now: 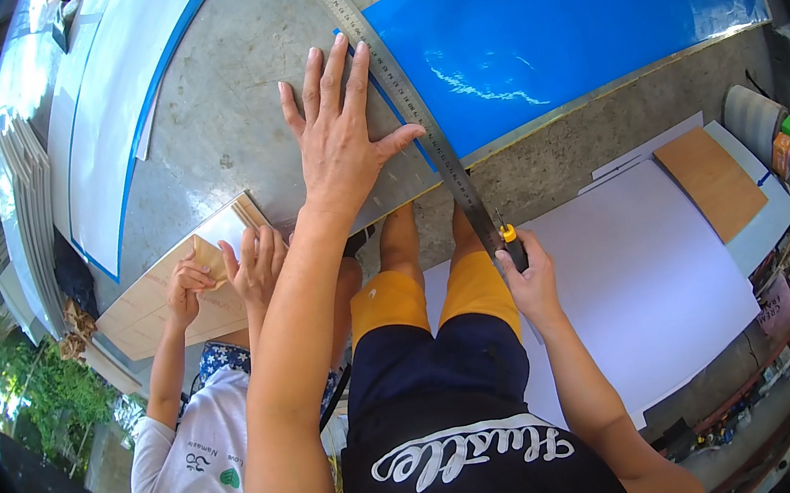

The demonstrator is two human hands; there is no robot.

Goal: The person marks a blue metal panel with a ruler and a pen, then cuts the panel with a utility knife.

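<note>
My left hand (336, 131) lies spread on the metal table (232, 99), its thumb and fingertips reaching the long steel ruler (407, 99). Under the ruler's left edge a narrow blue strip (406, 128) shows. To the right of the ruler lies a glossy blue sheet (565, 27). Near the ruler's lower end my right hand (532, 275) is wrapped round a yellow and black cutter (512, 243), its thin tip pointing up beside the ruler, past the table edge.
At the left, another person's hands (256, 262) hold a brown packet at a wooden board (178, 305). A blue-edged white sheet (102, 153) lies at the upper left. Below the table on the right are a large white sheet (634, 287) and a brown board (711, 181).
</note>
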